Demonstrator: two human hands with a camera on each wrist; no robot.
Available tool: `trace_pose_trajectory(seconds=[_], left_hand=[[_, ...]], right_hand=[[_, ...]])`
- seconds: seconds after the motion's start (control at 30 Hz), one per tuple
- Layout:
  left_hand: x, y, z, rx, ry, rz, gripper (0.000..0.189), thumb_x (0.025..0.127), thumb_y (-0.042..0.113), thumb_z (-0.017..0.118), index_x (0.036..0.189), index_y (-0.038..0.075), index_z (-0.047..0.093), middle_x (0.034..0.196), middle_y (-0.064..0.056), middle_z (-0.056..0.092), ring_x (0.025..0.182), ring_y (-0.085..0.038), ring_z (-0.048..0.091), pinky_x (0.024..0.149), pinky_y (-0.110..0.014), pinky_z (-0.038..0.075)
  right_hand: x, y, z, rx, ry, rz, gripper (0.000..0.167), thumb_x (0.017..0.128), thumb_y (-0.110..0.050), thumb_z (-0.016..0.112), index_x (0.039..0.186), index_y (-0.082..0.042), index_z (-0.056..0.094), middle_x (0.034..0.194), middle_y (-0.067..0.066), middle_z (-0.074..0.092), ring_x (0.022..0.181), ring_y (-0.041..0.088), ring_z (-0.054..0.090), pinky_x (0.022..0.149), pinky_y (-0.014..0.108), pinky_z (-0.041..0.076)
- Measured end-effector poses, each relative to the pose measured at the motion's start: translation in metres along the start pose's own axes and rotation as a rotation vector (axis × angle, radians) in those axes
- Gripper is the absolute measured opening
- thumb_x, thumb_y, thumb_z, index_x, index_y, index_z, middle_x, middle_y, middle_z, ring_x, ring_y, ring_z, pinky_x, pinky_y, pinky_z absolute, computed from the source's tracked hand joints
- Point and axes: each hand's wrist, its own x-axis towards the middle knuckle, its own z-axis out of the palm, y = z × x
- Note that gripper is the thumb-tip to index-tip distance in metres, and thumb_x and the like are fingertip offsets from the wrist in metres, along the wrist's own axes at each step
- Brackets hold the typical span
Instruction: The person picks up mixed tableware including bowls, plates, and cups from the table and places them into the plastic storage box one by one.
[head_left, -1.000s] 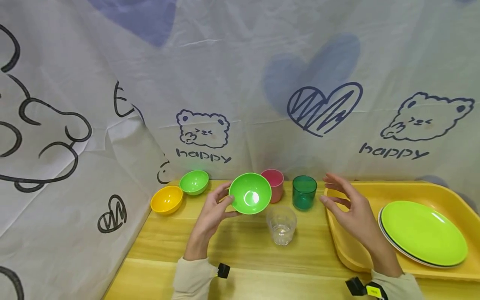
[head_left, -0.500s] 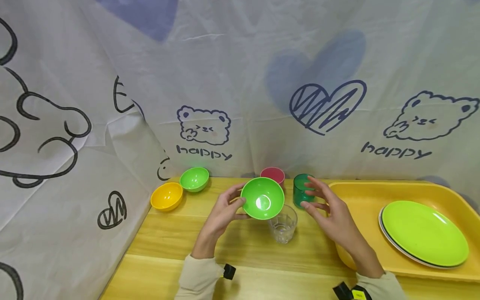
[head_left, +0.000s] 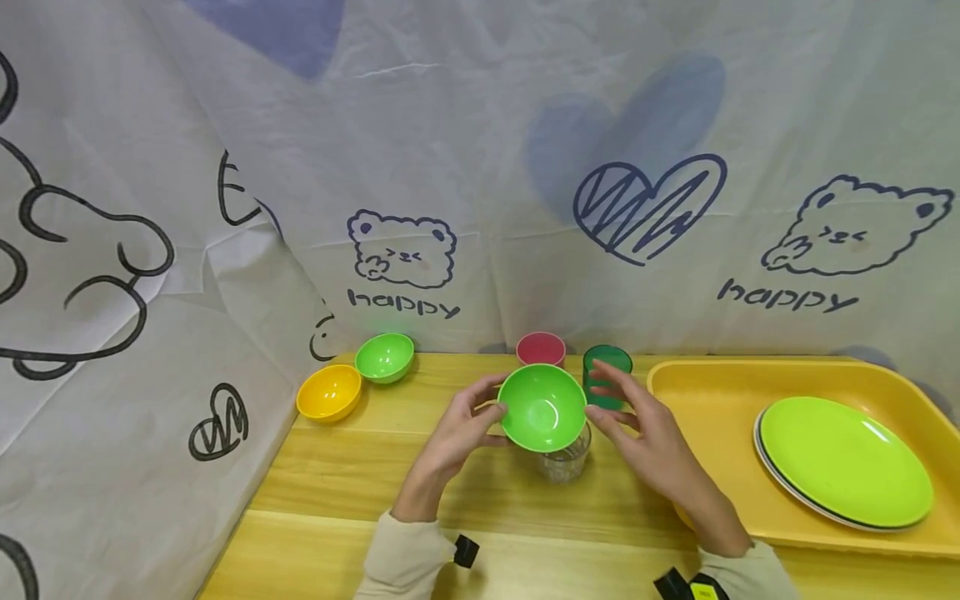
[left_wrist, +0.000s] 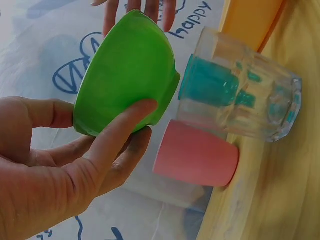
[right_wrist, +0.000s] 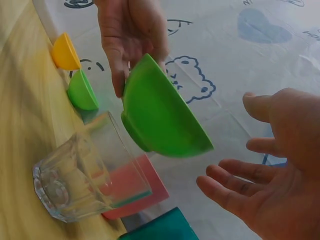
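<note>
- The left hand holds a green bowl, its grip pinching the wall, thumb at the rim and fingers along the outside.
- This bowl is in the air above the middle of the tabletop, tilted so that its hollow side faces the person.
- The right hand is just beside the bowl's right side, its grip spread, fingers slightly bent and apart from the bowl.
- A clear drinking glass stands upright on the tabletop, partly hidden behind the bowl in the head view.
- A pink cup and a teal cup stand near the tabletop's back edge, the teal one farther right.
- A second green bowl sits near the back left corner, and a yellow-orange bowl beside it, close to the left edge.
- Toward the tabletop's right, a yellow tray reaches to the back edge and bears a lime-green plate stacked on paler-rimmed plateware.
- A printed cloth hangs behind the back edge.
</note>
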Motion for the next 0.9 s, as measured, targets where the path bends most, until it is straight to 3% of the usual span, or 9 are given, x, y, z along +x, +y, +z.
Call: trace_pose_trajectory(seconds=[0.17, 0.33, 0.63, 0.9], left_hand=[[0.001, -0.003, 0.006, 0.005, -0.023, 0.001, 0.05, 0.101, 0.001, 0.049, 0.15, 0.001, 0.047, 0.142, -0.026, 0.05, 0.115, -0.033, 0.063, 0.08, -0.049, 0.062], [0.001, -0.005, 0.01, 0.009, -0.033, 0.013, 0.05, 0.1, 0.003, 0.051, 0.15, 0.001, 0.047, 0.141, -0.026, 0.05, 0.114, -0.032, 0.064, 0.076, -0.044, 0.064], [0.002, -0.003, 0.012, 0.015, -0.063, 0.04, 0.049, 0.102, 0.003, 0.051, 0.15, 0.0, 0.047, 0.142, -0.027, 0.049, 0.115, -0.032, 0.064, 0.078, -0.047, 0.063], [0.003, -0.003, 0.014, 0.02, -0.074, 0.036, 0.049, 0.102, 0.001, 0.05, 0.151, 0.0, 0.045, 0.143, -0.026, 0.047, 0.119, -0.034, 0.062, 0.083, -0.052, 0.061]], right_hand=[[0.0, -0.001, 0.004, -0.003, -0.03, 0.008, 0.055, 0.104, -0.019, 0.063, 0.155, -0.011, 0.043, 0.146, 0.013, 0.055, 0.126, 0.034, 0.059, 0.095, 0.039, 0.057], [0.001, -0.001, 0.008, -0.001, -0.039, -0.015, 0.053, 0.104, -0.016, 0.063, 0.153, -0.005, 0.044, 0.149, 0.02, 0.051, 0.124, 0.038, 0.059, 0.092, 0.041, 0.058], [0.001, 0.001, 0.01, -0.037, -0.037, -0.001, 0.049, 0.105, -0.012, 0.059, 0.15, -0.001, 0.046, 0.148, 0.021, 0.051, 0.123, 0.039, 0.059, 0.089, 0.04, 0.059], [0.001, 0.006, 0.011, -0.053, -0.031, 0.005, 0.046, 0.106, -0.01, 0.055, 0.151, -0.003, 0.046, 0.146, 0.02, 0.054, 0.126, 0.04, 0.058, 0.091, 0.049, 0.058]])
